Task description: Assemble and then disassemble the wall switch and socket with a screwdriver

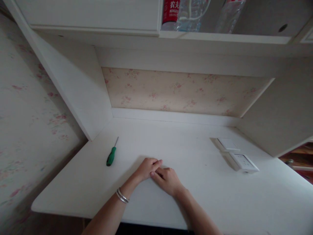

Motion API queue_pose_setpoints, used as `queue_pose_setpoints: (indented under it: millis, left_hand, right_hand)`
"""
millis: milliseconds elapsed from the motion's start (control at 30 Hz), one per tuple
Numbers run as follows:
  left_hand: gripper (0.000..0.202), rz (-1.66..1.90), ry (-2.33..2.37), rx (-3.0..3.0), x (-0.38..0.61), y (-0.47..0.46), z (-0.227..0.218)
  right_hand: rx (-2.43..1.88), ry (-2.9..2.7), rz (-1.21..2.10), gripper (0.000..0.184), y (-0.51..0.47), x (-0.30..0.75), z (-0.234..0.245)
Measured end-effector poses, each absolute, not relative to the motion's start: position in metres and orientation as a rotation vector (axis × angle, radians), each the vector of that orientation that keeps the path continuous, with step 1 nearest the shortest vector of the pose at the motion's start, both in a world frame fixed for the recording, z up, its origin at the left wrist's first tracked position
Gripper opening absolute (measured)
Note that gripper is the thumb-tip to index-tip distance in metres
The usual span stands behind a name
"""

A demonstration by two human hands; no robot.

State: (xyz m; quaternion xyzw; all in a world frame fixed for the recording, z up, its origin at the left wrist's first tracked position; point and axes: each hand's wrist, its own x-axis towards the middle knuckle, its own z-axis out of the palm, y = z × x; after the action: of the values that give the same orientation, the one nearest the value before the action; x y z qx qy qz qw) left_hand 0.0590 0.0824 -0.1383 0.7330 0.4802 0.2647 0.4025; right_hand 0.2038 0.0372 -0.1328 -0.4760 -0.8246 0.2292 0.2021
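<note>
**On the white bench [85, 186], before the body: left hand [146, 168] and right hand [170, 181] brought together**

At the near middle of the smooth white surface, meeting with fingers overlapped and drawn in narrow, touching one another. Inner sides turned down and hidden, so impossible to tell whether anything lies between the palms. Around the left wrist, a pair of slim, shiny silver-coloured bangles [122, 195].

To the left of the left hand, and a little farther out, a small screwdriver with a rounded green handle, a black butt end and a thin metal shaft [111, 156]. Lying flat on the bench, apart from both hands, shaft pointing away to the far side, butt towards the near edge.

To the right of the right hand, well apart and farther out, a flat square white plate [228, 144]. Nearer to the hand than that plate, a thicker white box with a rectangular inset panel and small dark marks on its face [244, 162]. Close together at the edges; touching or just apart, hard to tell.

Beyond both hands, cream wallpaper with pink flowers [171, 93]. Higher still, above and to the right, clear plastic bottles with red labelling [228, 19] on a white shelf [225, 37], cut off by the top of the view.
</note>
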Motion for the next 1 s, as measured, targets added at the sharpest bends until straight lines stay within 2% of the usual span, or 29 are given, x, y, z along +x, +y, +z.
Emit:
queue_pose_setpoints:
  millis: [1000]
  left_hand:
    - [0.049,0.672,1.224,1.841,0.0595,0.0818,-0.1366]
  right_hand:
    - [-1.32,-2.296,0.615,0.045,0.0367,0.2039,-0.1334]
